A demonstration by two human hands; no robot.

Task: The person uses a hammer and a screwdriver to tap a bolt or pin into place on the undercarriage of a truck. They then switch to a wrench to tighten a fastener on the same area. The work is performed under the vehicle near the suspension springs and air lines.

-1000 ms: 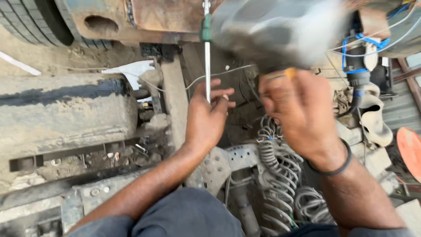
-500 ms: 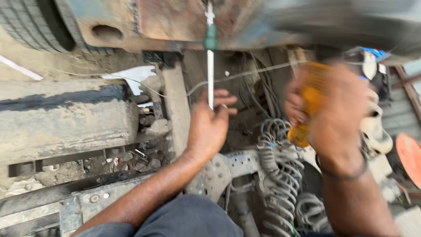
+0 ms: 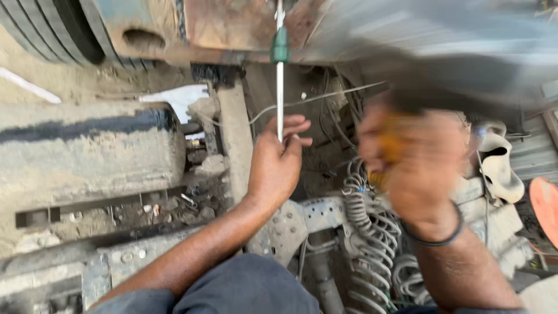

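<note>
My left hand (image 3: 277, 164) grips the lower end of a long metal screwdriver shaft (image 3: 279, 96) that stands upright, its green collar (image 3: 279, 51) near the top of the view. My right hand (image 3: 421, 166) is blurred with motion and is closed round a yellow-orange handle (image 3: 388, 145). A large grey blurred shape (image 3: 442, 52) sweeps across above it. A black band sits on my right wrist (image 3: 433, 238). Both hands work over a dirty truck chassis.
A mud-caked grey tank (image 3: 87, 145) lies at the left. A tyre (image 3: 52, 29) and a rusty metal body (image 3: 221, 26) fill the top. Coiled grey air hoses (image 3: 366, 232) hang under my right hand. A perforated metal bracket (image 3: 314, 212) and loose wires sit between.
My right hand has swung left and down with the yellow-orange handle, now more blurred. My left hand has stayed on the screwdriver shaft.
</note>
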